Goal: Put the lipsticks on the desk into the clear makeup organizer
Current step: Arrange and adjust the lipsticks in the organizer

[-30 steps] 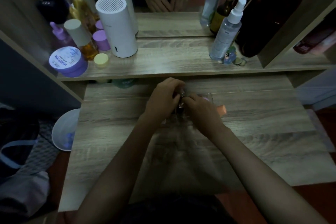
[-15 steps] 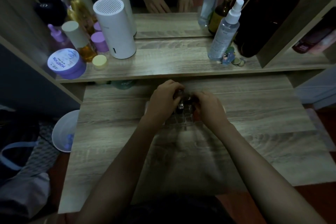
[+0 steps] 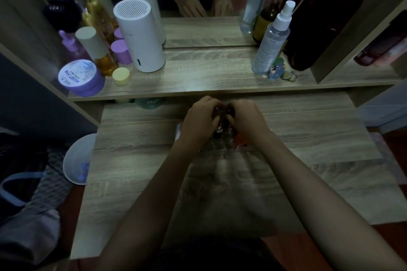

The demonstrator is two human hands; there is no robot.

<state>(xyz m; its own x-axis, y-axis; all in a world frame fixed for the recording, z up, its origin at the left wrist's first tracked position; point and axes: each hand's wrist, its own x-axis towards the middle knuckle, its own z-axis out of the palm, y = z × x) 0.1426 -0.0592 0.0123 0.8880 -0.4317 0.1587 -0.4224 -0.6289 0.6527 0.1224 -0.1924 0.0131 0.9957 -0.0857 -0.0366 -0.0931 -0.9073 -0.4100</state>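
Note:
The clear makeup organizer (image 3: pixel 222 147) stands mid-desk, mostly covered by both hands. My left hand (image 3: pixel 199 120) and my right hand (image 3: pixel 247 117) meet over its far side, fingers curled around dark lipstick tubes (image 3: pixel 221 114) that poke up between them. Which hand grips which tube is hard to tell in the dim light. An orange-red lipstick (image 3: pixel 240 139) shows at the organizer's right side, under my right wrist. A pale tube end (image 3: pixel 178 131) peeks out left of my left wrist.
On the raised shelf (image 3: pixel 209 77): a white cylinder (image 3: pixel 141 37), a purple jar (image 3: pixel 80 78), small bottles at left, a spray bottle (image 3: pixel 272 39) and a dark bottle at right. A mirror stands behind. A white bin (image 3: pixel 78 158) sits below the desk's left edge.
Both hands have shifted a little farther from me along the organizer and drawn closer together over the tubes. The orange lipstick that stuck out at the right now sits nearer my right wrist.

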